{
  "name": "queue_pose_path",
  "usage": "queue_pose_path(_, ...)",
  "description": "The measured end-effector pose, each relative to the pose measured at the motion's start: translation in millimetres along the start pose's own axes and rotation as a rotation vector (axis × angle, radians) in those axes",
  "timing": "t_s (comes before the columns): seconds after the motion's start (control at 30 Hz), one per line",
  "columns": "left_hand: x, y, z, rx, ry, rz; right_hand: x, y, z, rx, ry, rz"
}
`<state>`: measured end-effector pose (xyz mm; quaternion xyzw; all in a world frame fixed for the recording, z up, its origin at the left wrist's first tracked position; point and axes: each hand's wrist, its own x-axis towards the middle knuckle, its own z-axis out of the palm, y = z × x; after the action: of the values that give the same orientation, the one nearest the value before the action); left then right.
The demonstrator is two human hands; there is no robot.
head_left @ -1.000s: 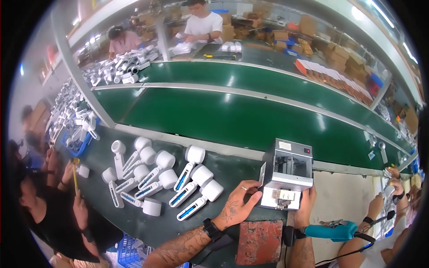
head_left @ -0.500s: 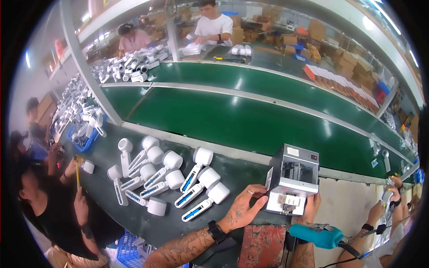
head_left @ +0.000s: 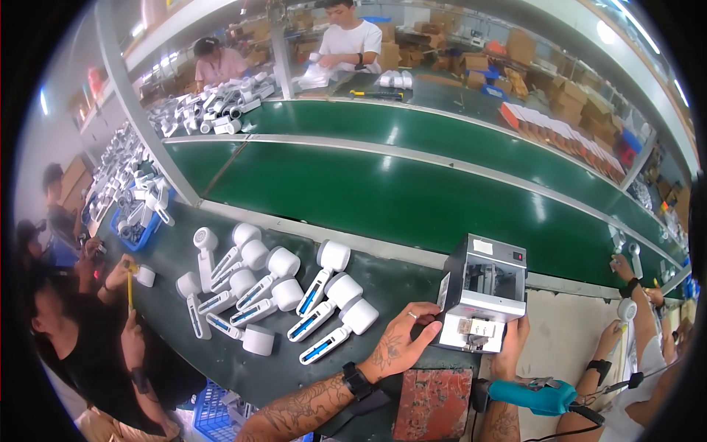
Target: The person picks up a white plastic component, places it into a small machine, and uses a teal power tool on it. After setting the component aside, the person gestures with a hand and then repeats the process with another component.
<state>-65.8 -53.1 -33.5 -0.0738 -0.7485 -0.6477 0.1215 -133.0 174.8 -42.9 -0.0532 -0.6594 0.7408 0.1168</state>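
Note:
A boxy grey and black screw feeder (head_left: 482,291) stands at the table's right, with a clear window, a red switch on top and a small metal outlet at its front. My left hand (head_left: 401,342) grips its left side, thumb stretched along the lower edge. Against its right side is my right hand (head_left: 509,352), its fingers partly hidden behind the housing. A teal electric screwdriver (head_left: 534,396) hangs in front of my right forearm. Left of my hands, several white shower-head-shaped devices (head_left: 320,320) lie on the table, some with blue strips in their open handles.
A rusty red plate (head_left: 432,405) lies before the feeder. Beyond the table runs a green conveyor belt (head_left: 353,184). A blue basket (head_left: 140,232) of white parts stands far left. Co-workers sit left, right and across; the left one (head_left: 96,346) holds a yellow-handled tool.
The screwdriver has swung slightly right and down. The feeder is tipped or shifted very slightly in my hands. At right, a co-worker's arm reaches toward the belt, and a white device there now stands upright.

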Motion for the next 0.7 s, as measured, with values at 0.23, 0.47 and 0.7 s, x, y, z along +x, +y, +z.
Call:
queue_pose_path(0.23,-3,5,0,0.008,0.001,-0.002,1,-5,-1,0.016,-0.043,-0.013)
queue_pose_path(0.47,-2,6,-2,0.001,0.009,0.004,0,-5,-3,-0.02,-0.074,-0.023)
queue_pose_path(0.7,-2,5,-1,0.013,0.004,0.012,9,20,-14,-0.019,-0.021,-0.032)
